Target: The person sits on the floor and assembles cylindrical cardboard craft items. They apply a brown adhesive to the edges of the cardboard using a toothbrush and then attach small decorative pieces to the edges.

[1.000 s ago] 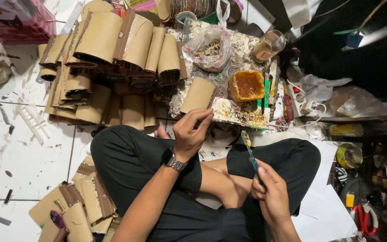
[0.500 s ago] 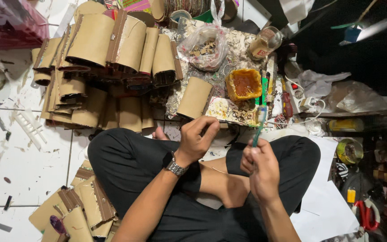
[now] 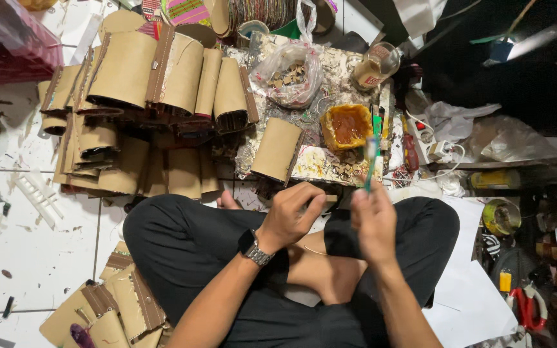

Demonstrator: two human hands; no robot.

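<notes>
Right hand [image 3: 374, 222] grips a green brush [image 3: 370, 161] upright near the glue tub [image 3: 347, 125] ahead; left hand [image 3: 291, 216] pinches a small strip [image 3: 327, 199], steadying it.

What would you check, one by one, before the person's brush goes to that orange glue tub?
1. Brush gripped in the right hand: ok, held upright, bristle end up.
2. Small piece pinched in the left hand: cannot tell, the fingers hide most of it.
3. Orange glue tub open and uncovered: ok.
4. Way from brush to tub free: ok, the tub lies just beyond the brush tip.
5. Curved cardboard piece out of the way: ok, it lies left of the tub.
6. Glue already on the bristles: cannot tell, the brush is blurred.
</notes>
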